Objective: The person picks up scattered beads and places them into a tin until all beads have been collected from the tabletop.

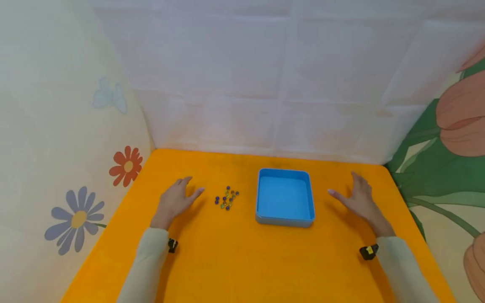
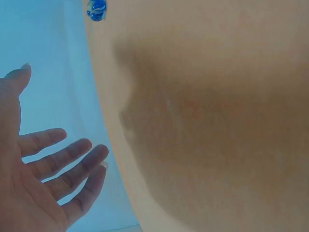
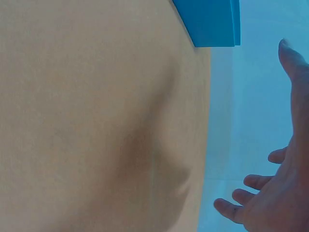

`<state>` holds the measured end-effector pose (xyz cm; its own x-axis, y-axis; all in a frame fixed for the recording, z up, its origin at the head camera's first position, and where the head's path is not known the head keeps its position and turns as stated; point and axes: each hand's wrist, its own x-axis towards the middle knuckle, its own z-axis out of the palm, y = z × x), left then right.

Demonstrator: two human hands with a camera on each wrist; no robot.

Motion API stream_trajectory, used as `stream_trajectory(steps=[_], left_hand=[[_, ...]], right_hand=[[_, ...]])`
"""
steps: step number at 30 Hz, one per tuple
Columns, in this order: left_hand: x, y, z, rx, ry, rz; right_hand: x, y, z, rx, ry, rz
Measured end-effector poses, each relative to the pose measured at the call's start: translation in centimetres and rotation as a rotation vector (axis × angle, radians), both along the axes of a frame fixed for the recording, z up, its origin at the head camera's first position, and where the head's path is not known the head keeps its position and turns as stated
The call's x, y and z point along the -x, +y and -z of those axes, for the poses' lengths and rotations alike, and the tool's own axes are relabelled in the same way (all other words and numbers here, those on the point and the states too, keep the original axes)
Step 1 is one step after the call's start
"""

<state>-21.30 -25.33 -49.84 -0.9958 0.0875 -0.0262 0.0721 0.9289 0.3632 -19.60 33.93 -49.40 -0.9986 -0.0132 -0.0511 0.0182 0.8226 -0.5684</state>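
Note:
A loose cluster of several glass marbles (image 1: 224, 198), dark blue and yellowish-green, lies on the orange tabletop. To their right sits a square blue tray (image 1: 285, 198) with low walls and nothing inside. My left hand (image 1: 175, 203) hovers left of the marbles, thumb and fingers spread apart, holding nothing. One blue swirled marble (image 2: 97, 9) shows at the top of the left wrist view. On the tray's right side, my right hand (image 1: 360, 201) is raised over the table, its fingers loosely spread and holding nothing. A corner of the tray (image 3: 210, 24) appears in the right wrist view.
An orange cloth (image 1: 242, 261) covers the table. Behind it hangs a white sheet (image 1: 227, 84). Flower-printed fabric borders the left side (image 1: 30, 147) and the right side (image 1: 454, 168). A small black wrist camera (image 1: 368, 252) is worn on the right wrist, another (image 1: 172, 245) on the left.

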Motion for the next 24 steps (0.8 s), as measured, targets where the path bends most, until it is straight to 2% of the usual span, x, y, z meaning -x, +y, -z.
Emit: stream_trajectory(steps=[7,13,19,24], left_hand=[[-0.2,0.8,0.7,-0.057,0.036,0.054],[-0.3,1.3,1.3,-0.101,0.027,0.089],[-0.4,1.8,1.4,-0.086,0.039,0.111],[-0.6,2.2,1.2,-0.117,0.018,0.141]], right_hand=[[-0.6,-0.6,0.2,-0.018,0.044,0.006],[-1.0,-1.5,0.4,0.031,0.067,0.032],[-1.0,-2.2,0.8,0.049,0.120,0.016],[-1.0,-3.0,1.2,0.053,0.112,-0.028]])
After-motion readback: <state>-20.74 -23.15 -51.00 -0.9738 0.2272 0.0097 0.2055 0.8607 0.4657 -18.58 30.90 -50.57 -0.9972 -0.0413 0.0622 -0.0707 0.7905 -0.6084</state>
